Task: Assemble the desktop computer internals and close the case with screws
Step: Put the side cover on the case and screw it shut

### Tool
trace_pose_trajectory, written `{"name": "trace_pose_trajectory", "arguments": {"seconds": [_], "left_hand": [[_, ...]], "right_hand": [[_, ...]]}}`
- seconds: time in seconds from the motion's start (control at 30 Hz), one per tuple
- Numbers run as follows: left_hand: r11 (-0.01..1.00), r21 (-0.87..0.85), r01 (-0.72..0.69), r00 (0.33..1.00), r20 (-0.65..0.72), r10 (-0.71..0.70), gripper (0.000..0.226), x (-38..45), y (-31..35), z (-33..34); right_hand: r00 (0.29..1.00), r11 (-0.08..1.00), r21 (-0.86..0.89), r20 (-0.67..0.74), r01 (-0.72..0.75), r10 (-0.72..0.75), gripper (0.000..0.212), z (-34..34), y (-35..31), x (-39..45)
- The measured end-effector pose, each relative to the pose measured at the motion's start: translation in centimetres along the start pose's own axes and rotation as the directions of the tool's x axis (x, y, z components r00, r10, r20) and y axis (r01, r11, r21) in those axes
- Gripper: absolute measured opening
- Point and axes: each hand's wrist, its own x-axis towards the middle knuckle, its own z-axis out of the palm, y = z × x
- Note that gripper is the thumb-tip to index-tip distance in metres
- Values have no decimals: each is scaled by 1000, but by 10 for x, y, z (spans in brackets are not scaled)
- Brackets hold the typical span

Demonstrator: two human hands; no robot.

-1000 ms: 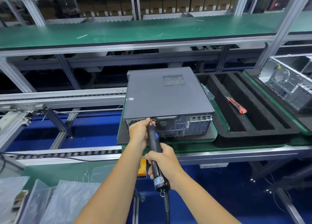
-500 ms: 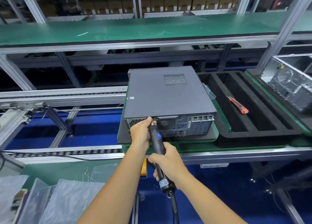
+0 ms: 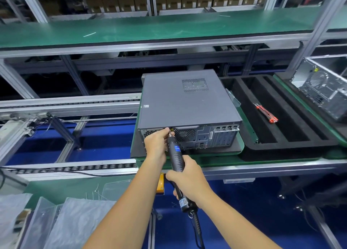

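The boxy grey metal computer case (image 3: 187, 102), lid on with a mesh vent, lies flat on a dark mat (image 3: 234, 149) on the green bench. The right hand (image 3: 189, 177) grips a black ribbed electric screwdriver (image 3: 175, 155); left hand (image 3: 156, 141) fingers pinch its tip at the perforated rear panel. A red-handled tool (image 3: 265, 113) lies in the black foam tray (image 3: 285, 147) beside the case.
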Motion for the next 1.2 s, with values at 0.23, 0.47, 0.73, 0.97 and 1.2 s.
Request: {"name": "trace_pose_trajectory", "arguments": {"seconds": [0.23,0.47,0.73,0.97,1.2], "left_hand": [[991,123,-55,994,-84,66,14,-2,4,4],[984,163,-66,991,-103,83,18,-6,8,6],[996,93,-13,995,-96,22,10,-11,9,5],[999,37,-1,997,-78,4,9,-12,6,3],[999,5,51,999,3,-51,4,-4,4,-3]], "right_hand": [[999,994,-106,-27,31,-34,29,3,5,3],[998,996,85,65,-1,-5,31,-4,11,3],[992,958,286,128,-15,-23,31,-2,23,0],[991,942,336,133,-30,-16,34,4,23,0],[990,940,336,144,-48,-1,32,3,18,2]]}}
